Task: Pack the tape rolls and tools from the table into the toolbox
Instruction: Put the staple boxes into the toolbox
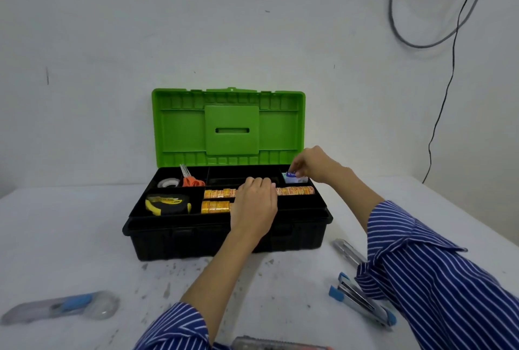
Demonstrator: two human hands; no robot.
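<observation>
A black toolbox (196,240) with its green lid (229,127) raised stands on the white table. Its top tray holds a clear tape roll (168,182), orange scissors (191,179), a yellow-black tape measure (168,204) and two rows of yellow tape rolls (217,200). My left hand (254,205) lies palm down over the tape rows, fingers curled at their far edge; what it grips is hidden. My right hand (310,165) pinches a small white-and-blue box (295,177) in the tray's back right compartment.
On the table lie a blue-and-clear tape dispenser (64,306) at front left, a blue stapler (362,300) and a grey utility knife (348,252) at right, and a clear-and-red object (278,344) at the bottom edge. Cables (449,40) hang on the wall.
</observation>
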